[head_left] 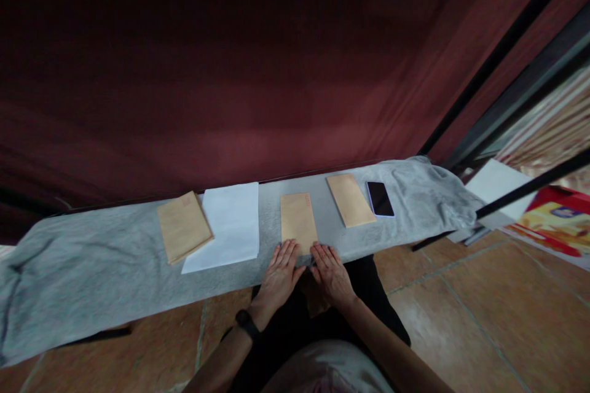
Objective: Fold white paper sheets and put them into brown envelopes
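Observation:
A brown paper envelope lies flat in front of me, with small reddish print at its top right corner. My left hand rests over its lower left corner, fingers stretched out and flat. Over the lower right corner lies my right hand, its fingers also extended. Both thumbs point inward along the near edge of the grey cloth. To the right is another brown envelope. At the left, a small stack of brown envelopes overlaps white paper sheets.
A grey cloth covers the long narrow bench. A smartphone with a dark screen lies right of the envelopes. Behind the bench rises a dark red panel. A red and yellow box stands at the right, near black metal bars.

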Demonstrator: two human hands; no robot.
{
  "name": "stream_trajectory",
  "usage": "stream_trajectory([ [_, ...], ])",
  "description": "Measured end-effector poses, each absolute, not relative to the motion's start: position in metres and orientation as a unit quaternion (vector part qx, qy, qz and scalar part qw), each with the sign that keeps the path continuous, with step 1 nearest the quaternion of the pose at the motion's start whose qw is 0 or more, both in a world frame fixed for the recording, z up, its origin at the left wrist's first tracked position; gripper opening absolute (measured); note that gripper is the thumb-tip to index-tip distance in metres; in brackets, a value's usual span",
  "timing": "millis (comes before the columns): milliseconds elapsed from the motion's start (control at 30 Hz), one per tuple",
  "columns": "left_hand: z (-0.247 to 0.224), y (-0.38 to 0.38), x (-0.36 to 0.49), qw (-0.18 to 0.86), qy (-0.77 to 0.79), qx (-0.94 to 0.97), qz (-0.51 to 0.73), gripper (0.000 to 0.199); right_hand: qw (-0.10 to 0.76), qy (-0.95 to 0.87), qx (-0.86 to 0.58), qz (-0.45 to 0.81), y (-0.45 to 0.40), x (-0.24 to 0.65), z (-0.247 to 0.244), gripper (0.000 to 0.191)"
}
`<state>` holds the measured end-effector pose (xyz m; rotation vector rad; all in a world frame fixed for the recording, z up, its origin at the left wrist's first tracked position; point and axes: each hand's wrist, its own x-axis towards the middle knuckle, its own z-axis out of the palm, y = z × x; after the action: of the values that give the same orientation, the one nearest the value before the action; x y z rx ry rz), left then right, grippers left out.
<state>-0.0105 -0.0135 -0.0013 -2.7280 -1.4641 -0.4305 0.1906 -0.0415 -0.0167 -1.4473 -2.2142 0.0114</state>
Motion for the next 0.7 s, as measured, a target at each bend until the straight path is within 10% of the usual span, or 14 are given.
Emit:
stream_trajectory([
  [700,-0.008,0.077,0.052,-0.019,-0.506,-0.858,-0.088,0.055,0.232,-0.813,-0.534,0.008,-0.04,0.192,-0.018,0.055],
])
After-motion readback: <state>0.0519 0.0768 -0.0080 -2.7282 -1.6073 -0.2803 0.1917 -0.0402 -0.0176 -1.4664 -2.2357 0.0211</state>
